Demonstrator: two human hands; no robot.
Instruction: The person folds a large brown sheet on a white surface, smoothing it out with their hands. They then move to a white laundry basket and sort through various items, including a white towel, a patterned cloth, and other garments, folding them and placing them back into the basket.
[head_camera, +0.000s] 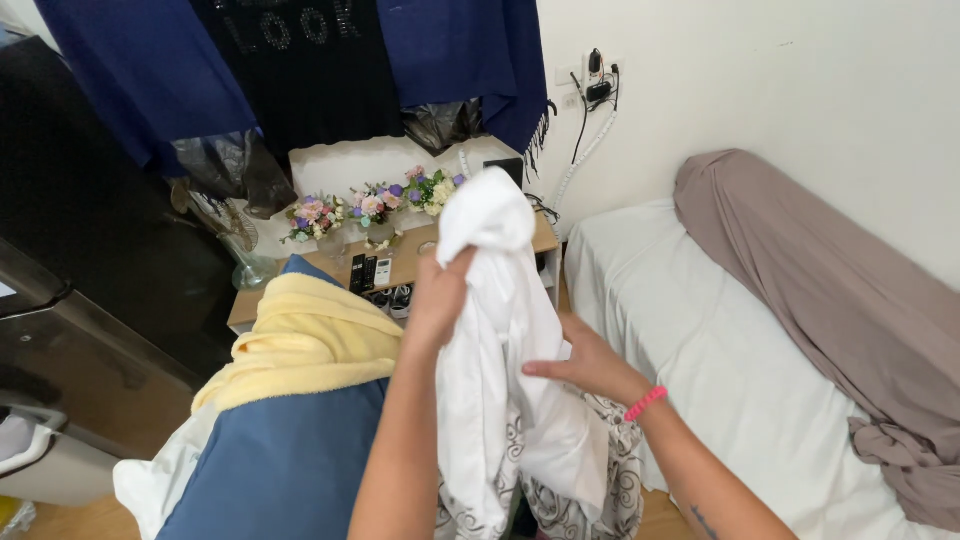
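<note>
Nearest the camera: two bare forearms rising from the bottom edge, the right one with a pink bracelet at the wrist. Left hand was raised and closed in a fist-like pinch on a bunched upper fold of a white garment, holding it up. Right hand sat lower, to the right, fingers together and laid flat against the cloth's side, thumb tucked into a fold; looked like a loose hold, not a clamp. The garment hung in the middle of the scene between both hands, its top peaking above the left hand, its lower part draping over a patterned black-and-white fabric beneath. Judged light, limp and thin, creasing freely; it would sag wherever unsupported, so best taken at an edge or seam with both hands apart. Not fragile, little slip. Near left: a heap with a blue cloth and a yellow towel on top. Far centre: a wooden worktop carrying small flower bunches and dark remote controls. Dark blue fabric hung on the far wall above. Right: a bed under a white sheet, with a taupe blanket lumped along the wall side.
</note>
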